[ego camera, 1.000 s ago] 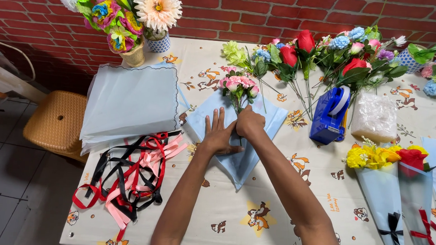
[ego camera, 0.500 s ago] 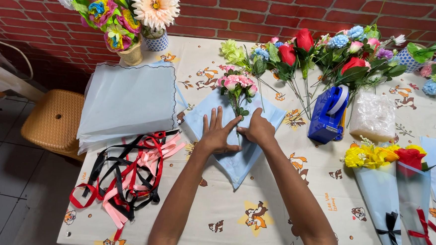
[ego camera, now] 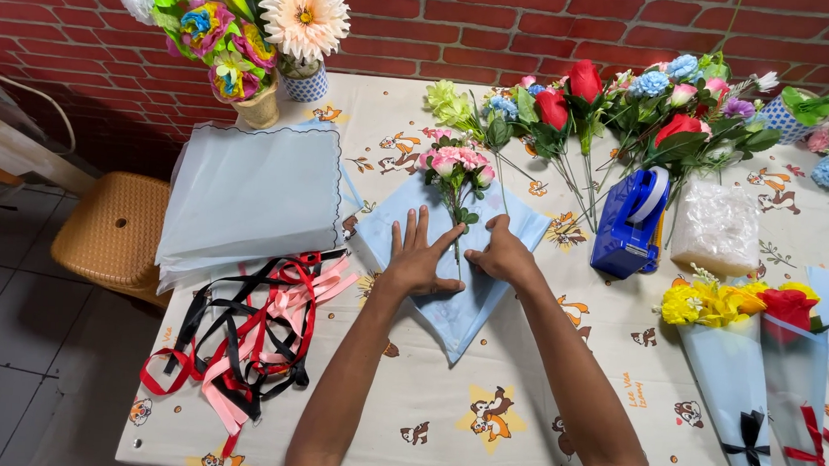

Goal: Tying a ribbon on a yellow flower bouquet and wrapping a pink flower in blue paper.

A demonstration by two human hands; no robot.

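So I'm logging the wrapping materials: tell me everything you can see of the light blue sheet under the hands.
The light blue wrapping sheet looks thin and papery, lying flat on the cartoon-print tablecloth like a diamond, one corner pointing at the camera. A small pink flower bunch lies along its middle, stem downward. The left hand presses flat on its left half; the right hand rests curled on a fold at its right side.

Both hands sit on the blue wrapping sheet (ego camera: 458, 306), and the easiest way out is 6 o'clock: bare tablecloth (ego camera: 520, 390) down to the near edge. At 9 there's a ribbon tangle (ego camera: 249, 328) and paper stack (ego camera: 256, 196). 12 is blocked by loose flower stems (ego camera: 571, 128), and the blue tape dispenser (ego camera: 630, 225) crowds 3.
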